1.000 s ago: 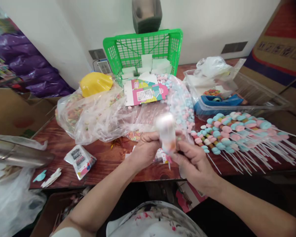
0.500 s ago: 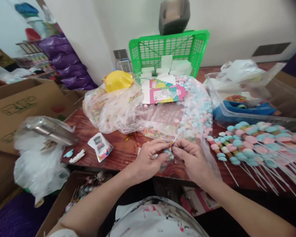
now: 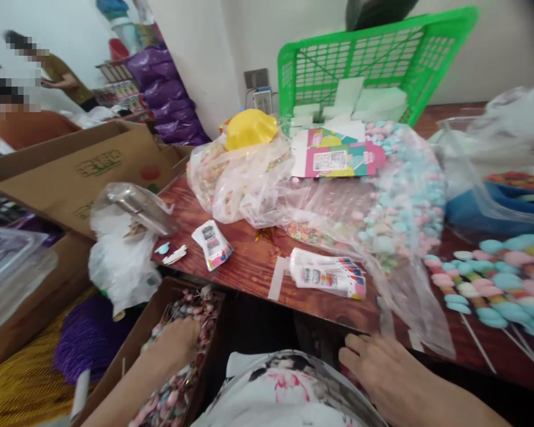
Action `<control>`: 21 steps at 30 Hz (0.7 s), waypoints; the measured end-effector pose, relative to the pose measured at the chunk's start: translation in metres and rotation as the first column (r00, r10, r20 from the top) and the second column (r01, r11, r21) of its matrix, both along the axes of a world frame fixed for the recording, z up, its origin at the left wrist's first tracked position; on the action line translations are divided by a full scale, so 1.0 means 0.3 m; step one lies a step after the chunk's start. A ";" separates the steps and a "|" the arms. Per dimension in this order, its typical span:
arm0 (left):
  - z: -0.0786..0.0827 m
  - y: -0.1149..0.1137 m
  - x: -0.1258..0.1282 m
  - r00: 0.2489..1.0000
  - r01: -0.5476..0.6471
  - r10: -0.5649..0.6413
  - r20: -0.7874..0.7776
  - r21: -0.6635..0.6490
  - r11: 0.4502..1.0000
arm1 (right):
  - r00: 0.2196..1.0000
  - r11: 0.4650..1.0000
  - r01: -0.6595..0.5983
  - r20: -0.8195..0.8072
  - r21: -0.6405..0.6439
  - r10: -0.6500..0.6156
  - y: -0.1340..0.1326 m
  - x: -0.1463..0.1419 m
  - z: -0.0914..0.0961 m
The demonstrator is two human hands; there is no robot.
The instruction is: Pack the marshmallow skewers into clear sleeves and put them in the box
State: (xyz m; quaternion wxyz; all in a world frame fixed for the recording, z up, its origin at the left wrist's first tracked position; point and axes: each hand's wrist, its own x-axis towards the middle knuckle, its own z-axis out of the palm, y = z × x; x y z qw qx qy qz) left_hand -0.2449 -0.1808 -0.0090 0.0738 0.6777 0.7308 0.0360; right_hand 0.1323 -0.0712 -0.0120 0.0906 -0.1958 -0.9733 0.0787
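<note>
My left hand point(image 3: 178, 341) reaches down into a cardboard box point(image 3: 216, 308) below the table's front edge. Small wrapped sweets on sticks point(image 3: 173, 382) in pink, blue and white fill this box. The fingers of that hand are bent downward among the sweets, so their tips and anything in them are hidden. My right hand point(image 3: 376, 362) hangs at the table's front edge with its fingers curled under. What they hold, if anything, is out of sight. On the tabletop beyond it lies a fanned stack of printed cards point(image 3: 324, 276), with a smaller card stack point(image 3: 212, 244) to the left.
A green basket point(image 3: 289, 77) stands at the back, behind bagged marshmallows point(image 3: 396, 184) and a flat printed carton point(image 3: 338, 160). Marshmallow skewers point(image 3: 493, 290) lie at the right. A steel flask point(image 3: 146, 207) and plastic bag point(image 3: 120, 261) sit at the left edge. Two people are in the background.
My hands have parted from the small wrapped item they pinched together over the table. The left went down-left into the box; the right drew back to the table edge. The view shifted left.
</note>
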 end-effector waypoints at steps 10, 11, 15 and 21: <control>0.139 0.511 0.617 0.800 0.599 -0.597 -0.053 0.042 0.799 | 0.905 0.905 0.417 0.130 -0.089 -0.404 -0.048 -0.017 0.111; 0.123 0.537 0.650 0.786 0.613 -0.610 -0.099 0.009 0.790 | 0.873 0.871 0.484 0.114 -0.081 -0.474 -0.049 0.003 0.107; 0.064 0.584 0.689 0.772 0.614 -0.618 -0.149 -0.076 0.786 | 0.710 0.710 0.704 -0.014 -0.007 -0.704 -0.024 0.151 0.091; 0.030 0.598 0.624 0.804 0.595 -0.592 -0.053 0.054 0.802 | 0.316 0.333 0.926 0.116 0.179 -0.942 0.080 0.305 0.077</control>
